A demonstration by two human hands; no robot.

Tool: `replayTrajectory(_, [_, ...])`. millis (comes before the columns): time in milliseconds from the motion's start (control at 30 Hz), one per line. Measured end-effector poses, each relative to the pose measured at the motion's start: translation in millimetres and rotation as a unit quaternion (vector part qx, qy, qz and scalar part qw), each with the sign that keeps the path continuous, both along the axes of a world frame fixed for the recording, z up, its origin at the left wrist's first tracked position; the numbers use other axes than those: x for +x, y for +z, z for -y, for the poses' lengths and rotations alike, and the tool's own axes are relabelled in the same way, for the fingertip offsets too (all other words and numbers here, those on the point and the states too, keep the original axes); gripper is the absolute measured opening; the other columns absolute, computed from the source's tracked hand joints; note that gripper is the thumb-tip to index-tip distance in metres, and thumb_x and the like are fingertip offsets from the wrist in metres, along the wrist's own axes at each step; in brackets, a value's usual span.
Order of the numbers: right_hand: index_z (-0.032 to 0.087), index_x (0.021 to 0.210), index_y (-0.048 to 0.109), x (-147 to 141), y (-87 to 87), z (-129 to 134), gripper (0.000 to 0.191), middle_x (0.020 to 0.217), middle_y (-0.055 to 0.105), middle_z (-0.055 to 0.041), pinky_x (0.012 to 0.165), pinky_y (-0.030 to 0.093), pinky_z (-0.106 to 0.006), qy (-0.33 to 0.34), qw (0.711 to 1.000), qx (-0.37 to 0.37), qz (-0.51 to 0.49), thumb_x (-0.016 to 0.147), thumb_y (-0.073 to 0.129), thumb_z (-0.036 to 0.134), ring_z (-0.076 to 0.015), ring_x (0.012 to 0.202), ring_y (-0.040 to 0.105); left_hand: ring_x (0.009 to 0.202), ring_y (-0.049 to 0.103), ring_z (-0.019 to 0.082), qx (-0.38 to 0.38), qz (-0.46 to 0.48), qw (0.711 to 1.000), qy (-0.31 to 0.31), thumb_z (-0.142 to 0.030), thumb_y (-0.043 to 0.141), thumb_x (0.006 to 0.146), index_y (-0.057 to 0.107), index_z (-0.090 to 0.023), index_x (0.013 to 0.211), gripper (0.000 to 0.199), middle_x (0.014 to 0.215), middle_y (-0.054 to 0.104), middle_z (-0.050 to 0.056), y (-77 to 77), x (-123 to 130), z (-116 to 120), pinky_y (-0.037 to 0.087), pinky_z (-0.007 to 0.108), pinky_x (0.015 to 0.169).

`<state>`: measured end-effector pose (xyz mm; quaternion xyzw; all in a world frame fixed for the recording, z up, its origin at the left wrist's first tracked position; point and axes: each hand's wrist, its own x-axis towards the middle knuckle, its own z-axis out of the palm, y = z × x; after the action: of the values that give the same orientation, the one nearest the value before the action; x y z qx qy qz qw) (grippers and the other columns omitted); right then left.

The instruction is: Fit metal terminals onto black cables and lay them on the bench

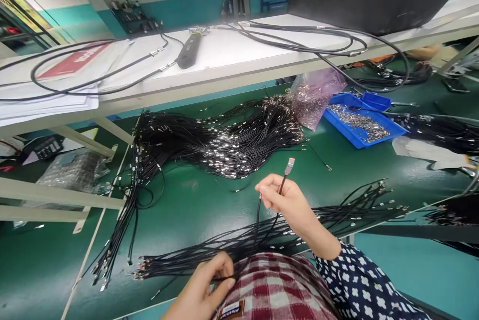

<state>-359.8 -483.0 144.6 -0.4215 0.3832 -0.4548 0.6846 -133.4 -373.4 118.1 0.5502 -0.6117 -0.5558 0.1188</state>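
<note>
My right hand [282,197] is closed on a thin black cable [283,184] above the green table. The cable's metal end connector [289,166] sticks up past my fingers, and a second black strand hangs down from the same pinch. Low at the table's front edge, my left hand [209,282] has thumb and fingertips together at the near side of a cable bundle [179,257]; what is between them is hidden. Beyond both hands lies a large heap of black cables [239,145] with shiny metal sleeves.
A blue tray [357,135] of small metal parts stands at right, beside a pink plastic bag [314,98] of parts. The white shelf [149,78] crosses above the table, carrying looped cables and a black-handled tool [190,51]. Bubble wrap [73,170] lies at left.
</note>
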Motion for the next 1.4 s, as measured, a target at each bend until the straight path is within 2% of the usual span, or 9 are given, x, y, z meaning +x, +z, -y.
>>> replayTrajectory(200, [0.015, 0.084, 0.057, 10.8, 13.7, -15.3, 0.023, 0.051, 0.054, 0.0047, 0.059, 0.041, -0.024, 0.118, 0.993, -0.029, 0.003, 0.09, 0.059, 0.038, -0.0092, 0.05, 0.047, 0.059, 0.042, 0.01, 0.048, -0.228, 0.97, 0.068, -0.039, 0.047, 0.093, 0.05, -0.019, 0.1, 0.022, 0.071, 0.049, -0.002, 38.7, -47.0, 31.7, 0.037, 0.02, 0.056])
replayTrajectory(367, [0.016, 0.085, 0.055, 4.2, 22.0, -19.3, 0.023, 0.053, 0.05, 0.0062, 0.049, 0.034, -0.02, 0.113, 0.993, -0.02, 0.02, 0.088, 0.063, 0.037, -0.0081, 0.048, 0.045, 0.049, 0.031, 0.007, -0.003, -0.245, 0.962, 0.119, -0.037, 0.046, 0.094, 0.058, -0.014, 0.088, 0.026, 0.054, 0.04, -0.005, 58.9, -66.6, 42.8, 0.025, 0.021, 0.048])
replayTrajectory(500, [0.016, 0.068, 0.048, -0.8, 22.5, -18.7, 0.034, 0.052, 0.046, 0.0054, 0.048, 0.028, -0.021, 0.115, 0.993, -0.002, 0.013, 0.088, 0.062, 0.04, -0.0075, 0.049, 0.042, 0.049, 0.024, 0.008, 0.02, -0.261, 0.958, 0.119, -0.038, 0.048, 0.093, 0.062, -0.014, 0.093, 0.028, 0.056, 0.032, -0.006, 58.1, -64.3, 38.6, 0.018, 0.023, 0.046])
replayTrajectory(633, [0.018, 0.065, 0.043, 1.9, 17.8, -19.0, 0.039, 0.051, 0.041, 0.0064, 0.047, 0.023, -0.022, 0.155, 0.981, 0.087, 0.082, 0.087, 0.062, 0.043, -0.008, 0.048, 0.041, 0.05, 0.023, 0.008, 0.01, -0.247, 0.961, 0.126, -0.037, 0.05, 0.092, 0.065, -0.015, 0.091, 0.026, 0.056, 0.03, -0.005, 56.1, -62.3, 35.8, 0.021, 0.023, 0.048])
replayTrajectory(833, [0.018, 0.061, 0.04, 2.8, 12.2, -19.9, 0.043, 0.048, 0.029, 0.0084, 0.05, 0.021, -0.023, 0.204, 0.957, 0.153, 0.136, 0.085, 0.065, 0.043, -0.0088, 0.049, 0.039, 0.07, 0.05, 0.014, -0.041, -0.223, 0.966, 0.121, -0.031, 0.052, 0.092, 0.067, -0.018, 0.085, 0.021, 0.067, 0.054, 0.0, 58.9, -61.7, 35.3, 0.039, 0.023, 0.069])
replayTrajectory(933, [0.017, 0.063, 0.043, 1.6, 11.1, -20.1, 0.041, 0.048, 0.031, 0.0083, 0.049, 0.018, -0.024, 0.227, 0.95, 0.161, 0.145, 0.085, 0.066, 0.042, -0.0079, 0.047, 0.034, 0.084, 0.056, 0.016, -0.057, -0.232, 0.965, 0.106, -0.03, 0.051, 0.093, 0.067, -0.019, 0.086, 0.02, 0.085, 0.064, 0.002, 57.3, -59.3, 35.8, 0.04, 0.024, 0.078])
replayTrajectory(1100, [0.017, 0.065, 0.045, 0.5, 12.8, -21.6, 0.038, 0.049, 0.038, 0.0078, 0.048, 0.016, -0.024, 0.234, 0.95, 0.155, 0.138, 0.084, 0.068, 0.041, -0.0058, 0.044, 0.026, 0.07, 0.051, 0.013, -0.072, -0.236, 0.965, 0.094, -0.034, 0.048, 0.094, 0.067, -0.019, 0.083, 0.027, 0.074, 0.06, 0.001, 55.8, -54.8, 36.5, 0.039, 0.023, 0.069])
replayTrajectory(1233, [0.016, 0.065, 0.049, 0.3, 19.1, -22.6, 0.037, 0.049, 0.043, 0.0064, 0.047, 0.015, -0.024, 0.19, 0.97, 0.117, 0.094, 0.084, 0.067, 0.041, -0.0064, 0.046, 0.027, 0.066, 0.048, 0.01, -0.089, -0.225, 0.957, 0.16, -0.028, 0.055, 0.091, 0.061, -0.022, 0.092, 0.008, 0.071, 0.054, -0.003, 58.6, -55.0, 34.0, 0.039, 0.021, 0.064])
replayTrajectory(1400, [0.016, 0.064, 0.049, 2.4, 25.6, -23.8, 0.037, 0.048, 0.045, 0.0063, 0.044, 0.016, -0.024, 0.176, 0.979, 0.082, 0.058, 0.087, 0.063, 0.041, -0.0058, 0.043, 0.027, 0.075, 0.059, 0.011, -0.241, -0.175, 0.939, 0.171, -0.01, 0.054, 0.09, 0.053, -0.027, 0.114, 0.03, 0.084, 0.062, -0.001, 55.6, -50.1, 26.8, 0.046, 0.023, 0.069])
